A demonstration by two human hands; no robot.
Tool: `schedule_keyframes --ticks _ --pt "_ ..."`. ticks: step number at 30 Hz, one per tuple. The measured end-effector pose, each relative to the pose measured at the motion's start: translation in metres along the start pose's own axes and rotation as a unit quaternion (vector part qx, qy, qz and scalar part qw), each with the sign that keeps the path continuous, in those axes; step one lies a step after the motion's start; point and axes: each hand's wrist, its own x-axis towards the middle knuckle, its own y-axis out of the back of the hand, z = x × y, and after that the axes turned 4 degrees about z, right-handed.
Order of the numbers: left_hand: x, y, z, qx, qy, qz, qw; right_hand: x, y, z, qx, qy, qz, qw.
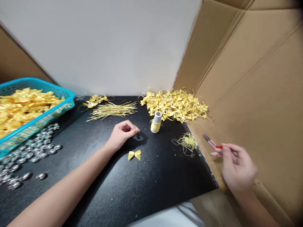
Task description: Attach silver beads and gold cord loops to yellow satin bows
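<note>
My left hand [123, 135] hovers above the black table with thumb and fingertips pinched together; whatever is between them is too small to make out. Just below it, a single yellow ribbon bow [134, 155] lies flat on the table. Off the table's right edge, my right hand [239, 168] is closed around pink and red thread snips [214, 145], their dark blades pointing up and left. Between the hands stands a spool of yellow thread [155, 123]. Thread scraps [188, 143] lie tangled by the right edge.
A blue basket [71, 94] of yellow bows sits at left, with silver beads [42, 148] scattered beside it. Gold ties [113, 110] and a few finished bows [96, 101] lie at the back. A heap of beaded bows [176, 104] rests against cardboard [255, 85] at right.
</note>
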Motion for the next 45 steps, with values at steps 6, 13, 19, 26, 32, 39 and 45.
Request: schedule_keyframes --ticks 6,13,19,26,32,39,45 --pt "-0.007 -0.006 -0.004 -0.073 0.021 -0.035 0.996 -0.012 -0.109 -0.091 0.298 -0.179 -0.252 0.903" --pt "-0.016 -0.013 -0.003 -0.075 0.064 -0.099 0.990 -0.027 -0.166 -0.086 0.394 -0.296 -0.291 0.820" --pt "-0.018 -0.012 -0.002 -0.022 0.091 -0.117 0.989 -0.034 -0.164 -0.071 0.367 -0.282 -0.304 0.833" --pt "-0.021 -0.013 0.002 -0.078 0.129 -0.172 0.973 -0.039 -0.163 -0.068 0.356 -0.154 -0.324 0.863" --pt "-0.022 -0.014 0.004 -0.092 0.151 -0.182 0.967 -0.039 -0.159 -0.065 0.361 -0.130 -0.321 0.866" --pt "-0.021 -0.013 0.004 -0.092 0.151 -0.186 0.966 -0.037 -0.158 -0.065 0.362 -0.123 -0.329 0.863" --pt "-0.020 -0.014 0.008 -0.098 0.153 -0.189 0.965 -0.037 -0.158 -0.066 0.362 -0.119 -0.328 0.864"
